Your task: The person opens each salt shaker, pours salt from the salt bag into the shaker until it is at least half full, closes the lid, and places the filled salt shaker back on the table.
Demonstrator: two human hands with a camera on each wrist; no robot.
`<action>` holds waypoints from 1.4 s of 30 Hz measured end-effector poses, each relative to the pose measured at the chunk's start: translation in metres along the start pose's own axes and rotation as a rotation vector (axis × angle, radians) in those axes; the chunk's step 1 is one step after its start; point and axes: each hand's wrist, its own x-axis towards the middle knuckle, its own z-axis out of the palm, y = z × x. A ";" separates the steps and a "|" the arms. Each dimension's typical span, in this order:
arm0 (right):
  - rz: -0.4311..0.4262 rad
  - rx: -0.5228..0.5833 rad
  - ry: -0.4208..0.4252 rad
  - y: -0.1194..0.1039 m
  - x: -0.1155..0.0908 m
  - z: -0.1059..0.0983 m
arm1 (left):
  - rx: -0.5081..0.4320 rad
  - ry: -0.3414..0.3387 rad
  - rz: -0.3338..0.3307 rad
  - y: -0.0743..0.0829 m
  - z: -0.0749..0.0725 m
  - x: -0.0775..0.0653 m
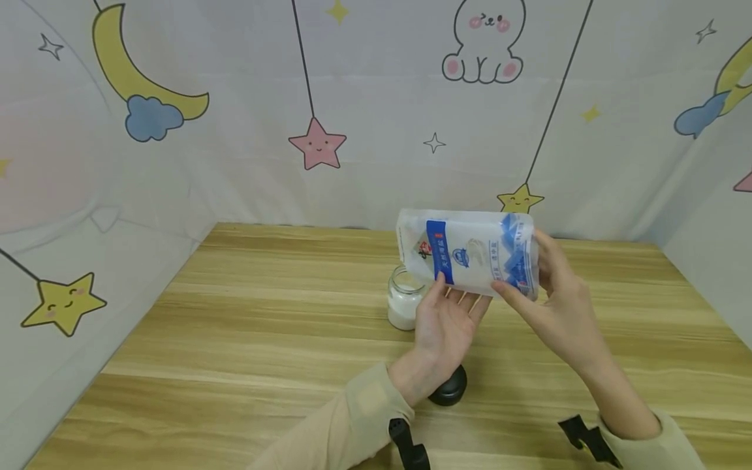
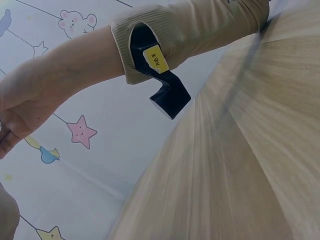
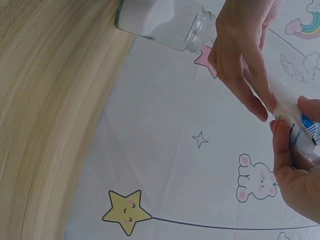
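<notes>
A white and blue salt pouch (image 1: 478, 254) is held on its side above the table, its left end over a glass jar (image 1: 404, 307) that contains white grains. My left hand (image 1: 449, 323) is palm up beneath the pouch, thumb on the front and fingers behind. At the pouch's right end, my right hand (image 1: 555, 303) grips it with the thumb in front. The right wrist view shows the left hand (image 3: 245, 55) and the right hand (image 3: 300, 185) both on the pouch (image 3: 295, 117). Whether grains are falling cannot be seen.
A round black lid (image 1: 449, 386) lies on the wooden table (image 1: 247, 365), partly behind the left forearm. A patterned cloth (image 1: 376, 176) hangs behind the table and at both sides. Black camera mounts (image 1: 409, 444) are strapped to the wrists.
</notes>
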 end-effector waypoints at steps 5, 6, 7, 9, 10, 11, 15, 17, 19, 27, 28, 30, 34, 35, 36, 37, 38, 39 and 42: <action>-0.005 -0.008 0.007 0.000 0.000 0.000 | 0.018 -0.001 -0.001 0.000 0.000 0.001; -0.009 -0.007 0.009 0.000 0.000 0.000 | 0.023 -0.003 -0.001 0.000 0.000 0.001; -0.013 -0.007 0.012 0.000 0.000 0.000 | 0.025 -0.002 -0.001 0.000 0.000 0.001; -0.022 -0.007 0.017 0.000 0.000 0.001 | 0.030 -0.005 0.001 -0.001 0.000 0.001; -0.026 -0.008 0.020 0.000 0.000 0.001 | 0.030 -0.007 0.001 -0.001 0.000 0.001; -0.030 -0.011 0.022 0.000 0.000 0.001 | 0.029 -0.007 0.002 -0.001 0.001 0.001; -0.038 -0.019 0.028 0.000 0.000 0.001 | 0.023 0.000 0.003 -0.001 0.001 0.001; -0.040 -0.023 0.030 0.000 0.000 0.002 | 0.025 0.004 0.005 -0.002 0.000 0.001; -0.044 -0.025 0.032 0.000 -0.001 0.002 | 0.023 0.009 0.008 -0.002 0.000 0.001; -0.071 -0.032 0.036 0.000 -0.001 0.003 | 0.004 0.008 0.013 -0.002 0.000 0.000; -0.071 -0.026 0.035 0.000 -0.001 0.003 | 0.002 0.009 0.013 -0.002 0.000 0.000; -0.065 -0.016 0.033 0.000 -0.001 0.003 | 0.002 0.010 0.013 -0.002 0.001 0.000; -0.051 0.010 0.026 -0.001 -0.001 0.003 | 0.006 0.022 0.014 -0.002 0.001 -0.001; -0.046 0.015 0.024 -0.001 -0.001 0.003 | 0.005 0.025 0.013 -0.002 0.002 -0.001; -0.041 0.016 0.022 -0.001 -0.001 0.002 | 0.004 0.027 0.012 -0.002 0.002 -0.001; -0.038 0.019 0.019 -0.001 -0.001 0.002 | 0.003 0.026 0.010 -0.002 0.002 -0.001; -0.035 0.018 0.017 -0.001 0.000 0.002 | 0.004 0.021 0.008 -0.002 0.002 -0.001; -0.030 0.017 0.014 -0.001 0.000 0.002 | 0.005 0.016 0.006 -0.001 0.002 -0.001; -0.016 0.011 -0.001 -0.001 0.000 0.001 | -0.005 0.013 -0.002 -0.001 0.002 0.000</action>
